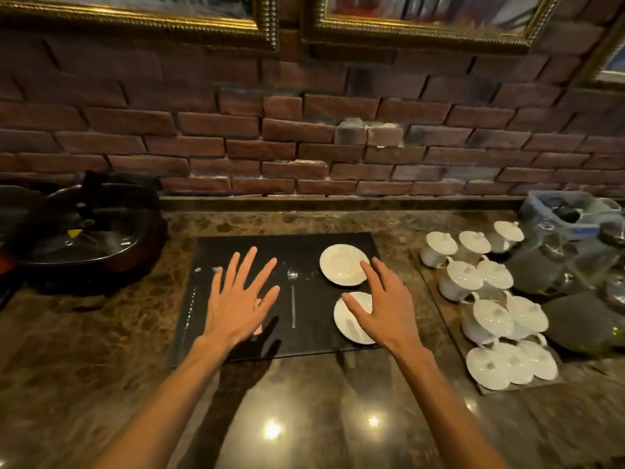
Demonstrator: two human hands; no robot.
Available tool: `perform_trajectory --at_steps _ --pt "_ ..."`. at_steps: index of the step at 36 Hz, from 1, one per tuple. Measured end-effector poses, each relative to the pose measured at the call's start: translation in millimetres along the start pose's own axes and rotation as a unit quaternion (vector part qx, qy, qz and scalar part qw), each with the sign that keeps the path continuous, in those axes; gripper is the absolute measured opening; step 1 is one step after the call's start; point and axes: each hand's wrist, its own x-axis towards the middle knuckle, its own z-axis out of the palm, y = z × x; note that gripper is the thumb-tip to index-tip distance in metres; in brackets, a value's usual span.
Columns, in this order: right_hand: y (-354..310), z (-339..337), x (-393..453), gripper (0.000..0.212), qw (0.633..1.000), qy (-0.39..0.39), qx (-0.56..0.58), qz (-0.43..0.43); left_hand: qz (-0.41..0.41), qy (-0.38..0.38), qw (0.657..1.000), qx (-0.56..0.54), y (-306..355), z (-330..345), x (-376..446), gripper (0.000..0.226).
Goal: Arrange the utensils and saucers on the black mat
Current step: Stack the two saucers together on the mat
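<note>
Both hands spread and empty, left (236, 299) over the utensils, right (385, 309) over the near saucer (351, 324); I'd nudge that saucer by its rim, square under the far one (341, 264) on the mat (304, 340).

No txt, brands or nos. showing legibly anywhere. A yellow triangle sticker (74, 233) is sitting on the glass pan lid (72, 238), maybe a warning sign; print too blurry to read.

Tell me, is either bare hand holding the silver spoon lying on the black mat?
No. The silver spoon lies untouched on the black mat between the open left hand and right hand.
</note>
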Motion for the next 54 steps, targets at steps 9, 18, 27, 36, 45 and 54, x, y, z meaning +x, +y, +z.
perform_trajectory --at_steps 9,18,27,36,45,54 --pt "107 -12 17 0.081 0.998 -0.063 0.018 -0.004 -0.026 -0.058 0.998 -0.006 101 57 15 0.064" --pt "159 12 32 0.087 0.986 -0.148 0.07 0.007 -0.088 -0.17 0.98 -0.06 140 89 28 0.06" --pt "176 53 68 0.067 0.941 -0.272 0.163 0.114 -0.223 -0.256 0.915 -0.219 134 130 62 0.057" --pt "192 105 78 0.06 0.869 -0.387 0.201 0.235 -0.277 -0.263 0.879 -0.286 130 170 76 0.054" --pt "188 117 79 0.017 0.884 -0.38 0.199 0.185 -0.312 -0.25 0.86 -0.316 126 185 77 0.031" --pt "187 106 121 0.018 0.883 -0.34 0.266 0.183 -0.3 -0.178 0.845 -0.406 123 167 122 0.029"
